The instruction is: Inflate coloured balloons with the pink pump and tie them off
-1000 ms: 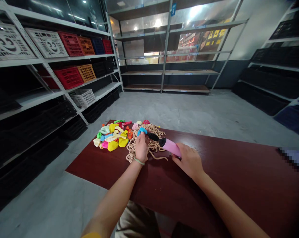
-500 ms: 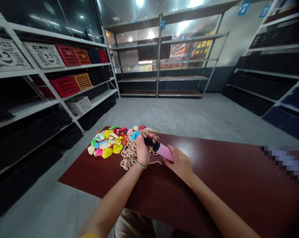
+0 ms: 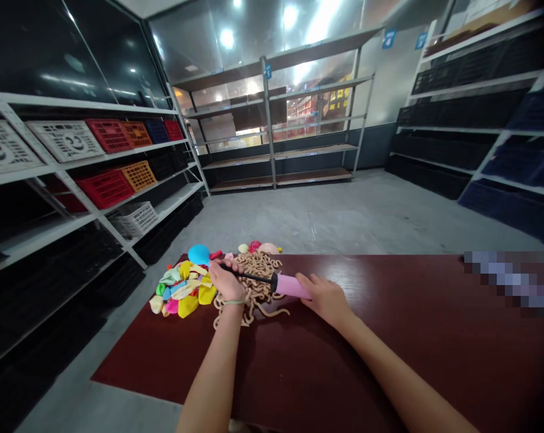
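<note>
Pink balloon pump sits held in the right hand, its black nozzle gripped by the left hand.

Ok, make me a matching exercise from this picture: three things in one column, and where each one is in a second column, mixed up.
Things:
1. Pink pump
2. Blue balloon
3. Tan balloon tangle

Places:
A. Just past the left hand
B. Under the right hand
C. Between both hands, beneath the pump

Pairs: 1-B, 2-A, 3-C

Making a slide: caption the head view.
Left hand and right hand grip a pink balloon pump beside loose balloons.
</note>
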Demonstrator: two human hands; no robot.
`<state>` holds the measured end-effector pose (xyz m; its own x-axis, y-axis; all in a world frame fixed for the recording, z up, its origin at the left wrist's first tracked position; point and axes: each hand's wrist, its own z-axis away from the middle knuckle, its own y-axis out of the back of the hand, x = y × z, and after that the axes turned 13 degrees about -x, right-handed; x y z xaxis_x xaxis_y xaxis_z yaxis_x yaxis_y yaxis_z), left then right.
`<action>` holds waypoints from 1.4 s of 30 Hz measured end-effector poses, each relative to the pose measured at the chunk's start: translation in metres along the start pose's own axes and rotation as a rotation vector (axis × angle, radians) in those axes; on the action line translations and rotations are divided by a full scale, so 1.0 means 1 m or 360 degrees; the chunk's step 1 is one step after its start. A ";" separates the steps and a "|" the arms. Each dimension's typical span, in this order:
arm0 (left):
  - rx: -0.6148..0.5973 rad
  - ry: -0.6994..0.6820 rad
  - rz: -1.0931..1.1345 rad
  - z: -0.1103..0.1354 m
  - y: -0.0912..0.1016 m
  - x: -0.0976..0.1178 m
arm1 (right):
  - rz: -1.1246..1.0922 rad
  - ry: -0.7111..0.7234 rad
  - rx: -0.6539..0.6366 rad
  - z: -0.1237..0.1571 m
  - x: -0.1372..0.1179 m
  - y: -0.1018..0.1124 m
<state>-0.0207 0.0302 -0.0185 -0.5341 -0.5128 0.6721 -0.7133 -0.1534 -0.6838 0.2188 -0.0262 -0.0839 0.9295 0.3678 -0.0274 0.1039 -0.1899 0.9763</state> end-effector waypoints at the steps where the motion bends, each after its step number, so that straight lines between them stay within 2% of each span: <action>1: 0.0047 -0.0028 -0.0001 -0.006 0.004 0.007 | 0.0014 0.0018 0.0009 0.000 0.003 -0.001; 4: 0.0189 -0.0079 0.0019 -0.021 0.015 0.019 | 0.0033 0.0082 0.0043 0.003 0.006 -0.001; 8: 0.0296 -0.0051 0.0087 -0.023 0.014 0.017 | 0.0028 0.0101 0.0105 0.012 0.001 0.000; 10: 0.0227 0.0020 0.0113 -0.010 0.003 0.007 | 0.0005 0.0053 0.0166 0.016 -0.003 -0.001; 15: -0.0122 0.0241 0.0073 0.044 -0.032 -0.027 | -0.0110 -0.0062 0.0308 0.018 -0.011 -0.004; 18: -0.0185 0.0328 0.0034 0.056 -0.038 -0.038 | -0.0123 -0.0055 0.0315 0.016 -0.013 -0.005; 20: -0.0174 0.0351 -0.0003 0.048 -0.034 -0.035 | -0.0106 -0.0016 0.0279 0.015 -0.013 -0.005; 23: -0.0091 0.0287 -0.0035 0.021 -0.019 -0.016 | -0.0054 0.0044 0.0214 0.014 -0.013 -0.006; 28: 0.0310 0.0101 0.0031 -0.026 0.019 0.024 | 0.0029 0.0152 0.0124 0.014 -0.012 -0.008; 31: 0.0400 0.0011 0.0075 -0.033 0.025 0.030 | -0.0021 0.0166 0.0114 0.013 -0.012 -0.010; 34: 0.0215 0.0061 0.0065 -0.012 0.006 0.017 | -0.0076 0.0094 0.0152 0.014 -0.012 -0.011; 38: -0.0166 0.0299 0.0016 0.036 -0.033 -0.017 | -0.0177 -0.0046 0.0249 0.016 -0.012 -0.009; 40: -0.0234 0.0358 0.0018 0.050 -0.042 -0.028 | -0.0222 -0.0084 0.0254 0.016 -0.014 -0.008; 42: -0.0216 0.0385 0.0005 0.050 -0.041 -0.029 | -0.0239 -0.0056 0.0203 0.016 -0.016 -0.008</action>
<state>0.0469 0.0095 -0.0241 -0.6175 -0.2941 0.7295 -0.7571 -0.0292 -0.6527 0.2090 -0.0450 -0.0944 0.9117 0.3692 -0.1802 0.2842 -0.2501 0.9256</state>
